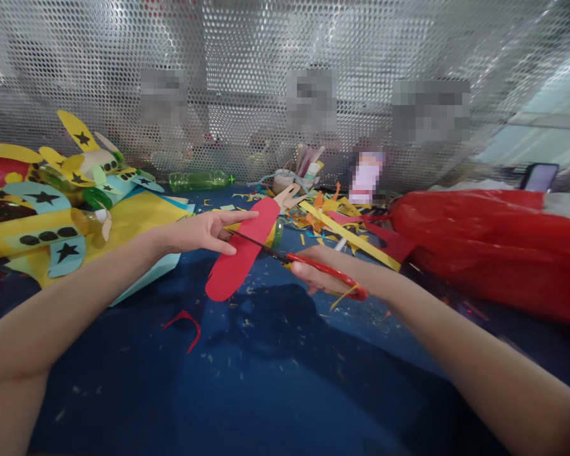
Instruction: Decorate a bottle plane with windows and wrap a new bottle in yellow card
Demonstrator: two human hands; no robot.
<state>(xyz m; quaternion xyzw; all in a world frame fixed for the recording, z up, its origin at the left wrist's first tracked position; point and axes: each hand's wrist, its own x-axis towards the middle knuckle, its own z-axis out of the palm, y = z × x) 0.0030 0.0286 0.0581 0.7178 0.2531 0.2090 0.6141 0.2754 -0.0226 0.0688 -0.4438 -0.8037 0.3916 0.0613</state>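
My left hand [204, 231] holds a long red paper piece with rounded ends [235, 269] above the blue tabletop. Its thumb and index finger lie on top of the paper; the other fingers are partly hidden. In my right hand [316, 269] is a pair of red-handled scissors [330, 272], fingers wrapped around the handles. The dark blades cross the middle of the red paper, their tips close to my left fingers. Whether the blades are cutting or only lying over the paper, I cannot tell. A curved red paper scrap [194, 326] lies on the table nearer to me.
At left stand toy planes [52, 237] of bottles and starred paper, over yellow sheets [133, 221]. A green bottle [202, 181] lies behind. Paper scraps [320, 212] cover the back middle, and a red plastic bag [484, 247] fills the right. A perforated metal screen [247, 82] rises behind.
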